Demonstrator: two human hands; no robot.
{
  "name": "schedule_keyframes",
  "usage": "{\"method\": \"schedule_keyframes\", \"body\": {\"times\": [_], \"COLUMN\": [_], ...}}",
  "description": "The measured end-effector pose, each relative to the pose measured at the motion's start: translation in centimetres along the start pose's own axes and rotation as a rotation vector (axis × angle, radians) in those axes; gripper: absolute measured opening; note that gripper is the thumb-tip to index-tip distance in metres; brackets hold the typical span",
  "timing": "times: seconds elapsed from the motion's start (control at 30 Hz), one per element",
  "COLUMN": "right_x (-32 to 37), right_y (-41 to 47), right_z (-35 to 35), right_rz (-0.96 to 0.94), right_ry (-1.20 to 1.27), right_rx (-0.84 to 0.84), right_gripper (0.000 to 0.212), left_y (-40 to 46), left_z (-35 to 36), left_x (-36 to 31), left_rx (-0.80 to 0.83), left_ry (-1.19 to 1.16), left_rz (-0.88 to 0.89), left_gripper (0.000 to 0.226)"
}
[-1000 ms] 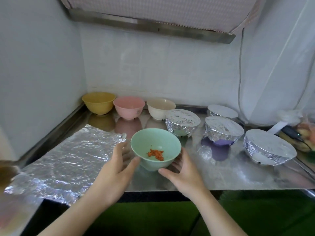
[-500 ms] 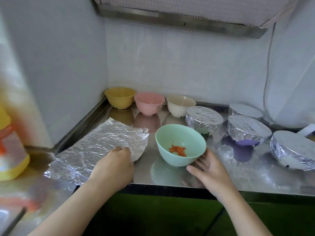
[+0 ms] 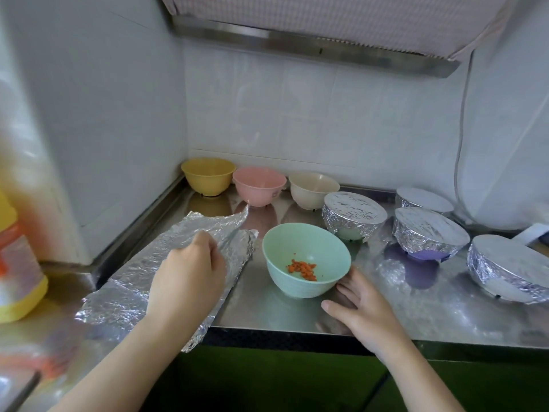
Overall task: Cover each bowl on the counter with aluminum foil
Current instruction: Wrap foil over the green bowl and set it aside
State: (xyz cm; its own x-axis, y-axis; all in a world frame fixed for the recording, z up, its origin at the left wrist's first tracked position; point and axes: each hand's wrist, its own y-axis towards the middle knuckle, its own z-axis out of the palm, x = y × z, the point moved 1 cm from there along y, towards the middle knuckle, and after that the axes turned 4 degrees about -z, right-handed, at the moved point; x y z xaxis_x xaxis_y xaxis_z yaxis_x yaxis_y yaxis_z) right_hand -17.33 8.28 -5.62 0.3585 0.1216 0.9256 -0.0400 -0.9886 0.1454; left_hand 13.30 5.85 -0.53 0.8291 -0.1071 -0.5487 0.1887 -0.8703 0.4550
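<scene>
A mint-green bowl (image 3: 306, 260) with orange bits inside stands uncovered near the steel counter's (image 3: 416, 316) front edge. My right hand (image 3: 359, 307) rests beside its lower right side, fingers loosely spread and touching it. Left of the bowl lies a crumpled sheet of aluminum foil (image 3: 130, 289). My left hand (image 3: 190, 275) grips the sheet near its right side, and the far edge is lifted and folding over. Yellow (image 3: 208, 175), pink (image 3: 259, 185) and cream (image 3: 312, 188) bowls stand uncovered at the back.
Several foil-covered bowls stand on the right: one (image 3: 353, 215) behind the green bowl, two (image 3: 427, 233) (image 3: 421, 200) further right, one (image 3: 511, 269) near the right edge. A yellow and orange bottle (image 3: 17, 263) stands at far left. Walls close the corner.
My left hand left the green bowl, went to the foil sheet and took hold of it; its far edge now rises off the counter. The right hand stays by the bowl.
</scene>
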Motion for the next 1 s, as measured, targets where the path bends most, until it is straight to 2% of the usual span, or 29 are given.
{"method": "schedule_keyframes", "body": {"times": [0.17, 0.27, 0.33, 0.4, 0.47, 0.5, 0.57, 0.67, 0.73, 0.8, 0.83, 0.9, 1.0], "right_x": [-0.4, 0.0, 0.3, 1.0, 1.9, 2.6, 4.3, 7.0, 8.5, 9.6, 9.9, 10.3, 10.5], "right_y": [0.1, 0.2, 0.1, 0.1, 0.5, 0.8, 1.3, 1.8, 1.9, 2.2, 2.4, 2.5, 2.2], "right_z": [0.0, 0.1, -0.1, -0.5, -1.2, -1.6, -2.1, -2.7, -2.7, -2.5, -2.4, -2.1, -2.0], "right_rz": [0.013, -0.013, -0.064, -0.097, -0.137, -0.143, -0.103, -0.036, -0.035, -0.069, -0.088, -0.113, -0.087], "right_ry": [-0.021, 0.068, 0.200, 0.366, 0.428, 0.432, 0.422, 0.420, 0.397, 0.298, 0.243, 0.217, 0.449], "right_rx": [0.002, -0.005, -0.098, -0.208, -0.301, -0.348, -0.405, -0.332, -0.249, -0.180, -0.149, -0.118, -0.132], "right_gripper": [0.073, 0.066, 0.056, 0.041, 0.027, 0.026, 0.039, 0.063, 0.054, 0.029, 0.026, 0.031, 0.037], "left_y": [-0.1, -0.6, -1.5, -2.5, -3.1, -3.2, -3.3, -3.3, -3.2, -3.1, -3.0, -3.0, -2.9], "left_z": [-0.8, -1.5, -1.6, -1.1, -0.4, -0.1, 0.3, 0.5, 0.9, 1.2, 1.4, 1.5, 1.2], "left_x": [-0.9, -2.6, -3.9, -4.8, -5.1, -5.1, -5.1, -5.3, -5.3, -5.2, -5.2, -5.2, -5.3], "left_rx": [-0.132, -0.207, -0.224, -0.189, -0.106, -0.068, -0.021, 0.022, 0.040, 0.055, 0.059, 0.068, 0.068], "left_ry": [-0.044, -0.032, -0.024, -0.035, -0.040, -0.049, -0.076, -0.108, -0.115, -0.118, -0.115, -0.100, -0.101], "left_rz": [0.157, 0.295, 0.431, 0.573, 0.668, 0.703, 0.761, 0.887, 0.961, 0.985, 0.996, 1.019, 1.033], "left_gripper": [0.007, 0.012, 0.012, 0.006, 0.020, 0.028, 0.033, 0.028, 0.025, 0.029, 0.032, 0.034, 0.031]}}
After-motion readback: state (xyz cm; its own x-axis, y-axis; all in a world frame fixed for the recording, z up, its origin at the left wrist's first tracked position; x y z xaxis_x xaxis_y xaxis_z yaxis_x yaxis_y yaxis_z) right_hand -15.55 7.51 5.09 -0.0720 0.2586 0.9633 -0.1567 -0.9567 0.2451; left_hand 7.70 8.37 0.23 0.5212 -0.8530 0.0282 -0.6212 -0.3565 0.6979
